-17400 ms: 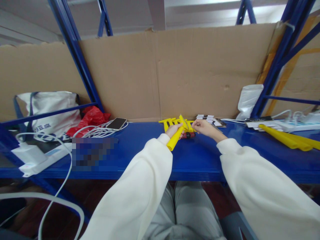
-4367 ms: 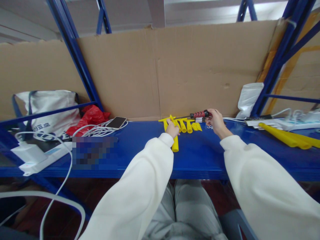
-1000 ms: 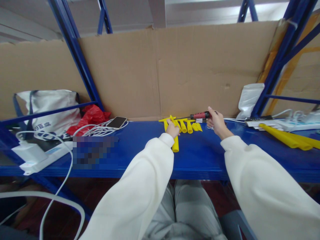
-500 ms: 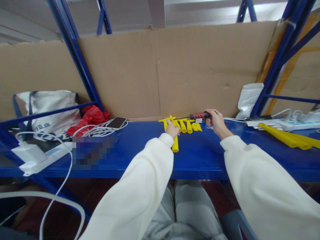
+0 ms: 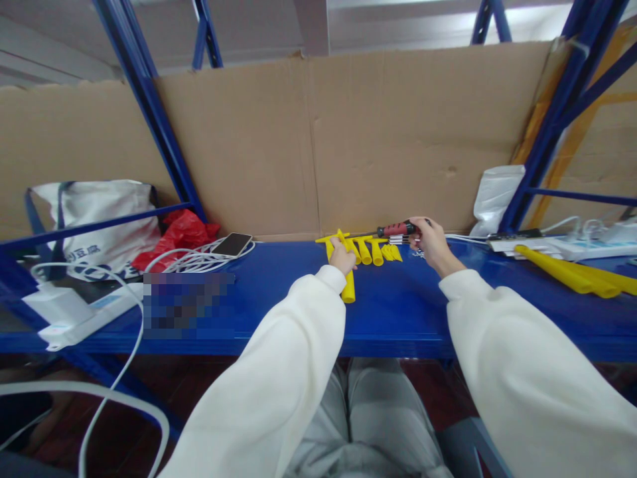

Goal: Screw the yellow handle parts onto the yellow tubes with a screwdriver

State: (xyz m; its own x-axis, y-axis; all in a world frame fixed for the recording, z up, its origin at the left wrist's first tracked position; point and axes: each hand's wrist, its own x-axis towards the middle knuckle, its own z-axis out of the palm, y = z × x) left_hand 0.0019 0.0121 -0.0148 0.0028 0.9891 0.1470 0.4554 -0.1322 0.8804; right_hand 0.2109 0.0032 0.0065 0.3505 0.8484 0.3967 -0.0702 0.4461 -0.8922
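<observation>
My left hand grips a yellow T-shaped piece lying on the blue shelf, its tube pointing toward me. My right hand is closed on the end of a red and black screwdriver. The screwdriver lies nearly level, its shaft reaching left to the top of the gripped piece; the tip is too small to make out. Several more yellow T-shaped pieces stand in a row between my hands. Beside them are small yellow parts and tiny metal bits near my right hand.
At the left are a phone, coiled white cable, a red bag, a cloth bag and a power strip. Long yellow tubes lie at the right. Cardboard backs the blue shelf.
The fingers of my right hand have shifted slightly on the screwdriver's handle. My left hand stays in place on the yellow piece.
</observation>
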